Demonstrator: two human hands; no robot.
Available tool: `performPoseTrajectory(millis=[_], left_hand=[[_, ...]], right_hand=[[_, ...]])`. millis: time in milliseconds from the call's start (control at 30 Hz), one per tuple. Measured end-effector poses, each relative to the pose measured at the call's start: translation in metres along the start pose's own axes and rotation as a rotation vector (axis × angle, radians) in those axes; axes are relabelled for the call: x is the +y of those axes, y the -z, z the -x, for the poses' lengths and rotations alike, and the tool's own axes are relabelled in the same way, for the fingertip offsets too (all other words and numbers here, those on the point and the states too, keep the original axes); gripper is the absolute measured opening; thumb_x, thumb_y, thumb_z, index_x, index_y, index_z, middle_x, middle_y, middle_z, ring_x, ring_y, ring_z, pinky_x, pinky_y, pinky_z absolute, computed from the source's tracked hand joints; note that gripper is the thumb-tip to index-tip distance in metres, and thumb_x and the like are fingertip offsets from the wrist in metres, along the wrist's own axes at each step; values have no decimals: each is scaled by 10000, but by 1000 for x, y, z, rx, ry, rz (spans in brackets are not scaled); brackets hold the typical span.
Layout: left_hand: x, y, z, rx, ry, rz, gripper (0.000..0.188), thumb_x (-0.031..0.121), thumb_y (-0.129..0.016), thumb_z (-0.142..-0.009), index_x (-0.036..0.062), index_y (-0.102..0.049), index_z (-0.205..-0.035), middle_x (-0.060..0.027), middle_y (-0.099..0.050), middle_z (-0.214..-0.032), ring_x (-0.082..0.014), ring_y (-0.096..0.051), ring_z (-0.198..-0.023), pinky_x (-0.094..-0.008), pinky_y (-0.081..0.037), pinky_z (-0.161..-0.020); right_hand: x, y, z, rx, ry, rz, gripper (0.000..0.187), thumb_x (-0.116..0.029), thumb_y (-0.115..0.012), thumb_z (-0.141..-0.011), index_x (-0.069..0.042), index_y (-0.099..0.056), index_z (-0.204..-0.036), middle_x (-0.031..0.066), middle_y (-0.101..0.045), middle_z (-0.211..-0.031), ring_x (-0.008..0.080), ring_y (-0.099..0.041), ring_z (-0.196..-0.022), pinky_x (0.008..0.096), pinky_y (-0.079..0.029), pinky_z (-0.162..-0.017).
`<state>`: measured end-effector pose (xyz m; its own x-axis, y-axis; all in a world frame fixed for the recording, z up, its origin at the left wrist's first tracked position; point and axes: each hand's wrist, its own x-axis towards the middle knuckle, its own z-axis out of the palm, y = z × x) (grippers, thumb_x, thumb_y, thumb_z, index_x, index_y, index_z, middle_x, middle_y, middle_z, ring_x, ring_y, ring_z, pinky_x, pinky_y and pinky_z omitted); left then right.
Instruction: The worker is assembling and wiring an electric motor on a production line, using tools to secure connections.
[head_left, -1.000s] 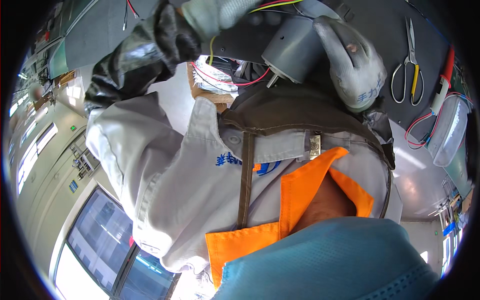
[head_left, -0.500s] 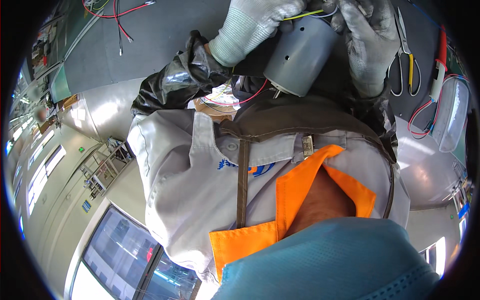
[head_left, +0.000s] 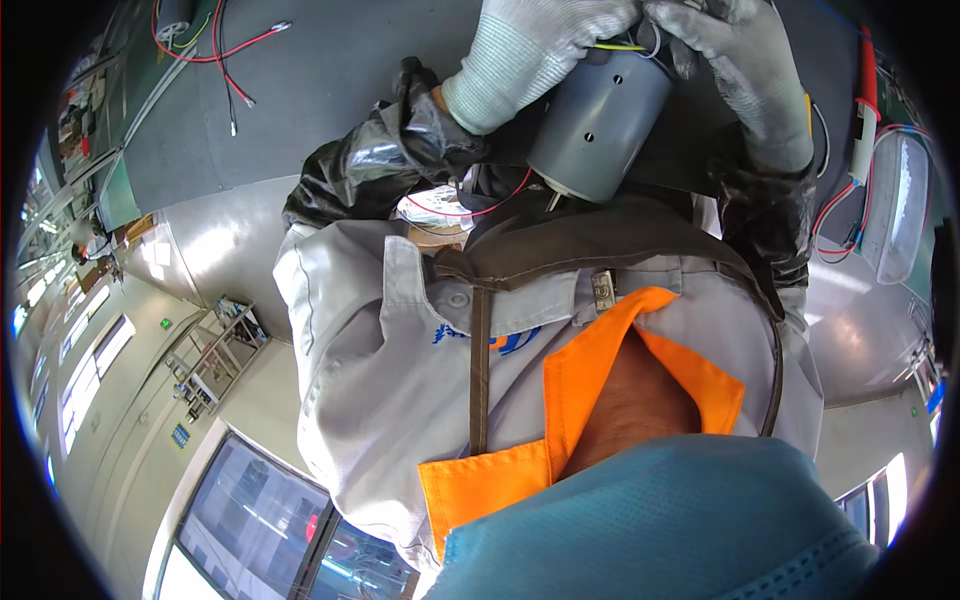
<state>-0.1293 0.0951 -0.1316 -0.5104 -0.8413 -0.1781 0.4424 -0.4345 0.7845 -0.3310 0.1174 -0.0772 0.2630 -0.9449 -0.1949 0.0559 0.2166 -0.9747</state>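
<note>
A grey cylindrical electric motor (head_left: pixel 600 130) lies tilted against my dark apron, its shaft (head_left: pixel 554 200) pointing down toward me. Two small holes show in its side. From its far end a yellow-green wire (head_left: pixel 620 46) and a grey wire (head_left: pixel 656 42) run up to my fingertips. My left hand (head_left: pixel 560 45), in a grey-white knitted glove, is closed at these wires on the left of the motor. My right hand (head_left: pixel 735 65), gloved alike, pinches beside it from the right. The top edge of the picture cuts off part of the fingers and the wire ends.
On the dark tabletop (head_left: pixel 330 90), red and black leads (head_left: pixel 225 58) with terminals lie at left beside another motor (head_left: pixel 174 18). Scissors (head_left: pixel 822 140) peek out behind my right hand. A red-handled tool (head_left: pixel 867 80) and a clear plastic case (head_left: pixel 897 205) are at far right.
Both hands have come closer together at the wires. My right hand now covers most of the scissors. The view has shifted slightly, and the second motor has come into sight at upper left.
</note>
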Motion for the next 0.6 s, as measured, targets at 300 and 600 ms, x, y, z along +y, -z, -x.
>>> performPoseTrajectory(millis=[300, 600], left_hand=[[8, -30, 20, 232, -247, -939, 291, 14, -712, -900, -31, -671, -1185, -44, -679, -875, -79, -615, -736, -240, -511, -675], [-16, -24, 18, 172, -787, -1202, 298, 10, -714, -859, 16, -674, -1154, -153, -689, -952, -288, -686, -781, -352, -551, -691]], right_hand=[[38, 5, 15, 377, 621, 756, 73, -14, -723, -861, 57, -718, -878, 99, -748, -941, 165, -689, -850, 300, -532, -754], [71, 54, -17, 669, 400, 186, 26, 33, -699, -842, 45, -721, -849, 64, -704, -836, 125, -647, -760, 261, -491, -686]])
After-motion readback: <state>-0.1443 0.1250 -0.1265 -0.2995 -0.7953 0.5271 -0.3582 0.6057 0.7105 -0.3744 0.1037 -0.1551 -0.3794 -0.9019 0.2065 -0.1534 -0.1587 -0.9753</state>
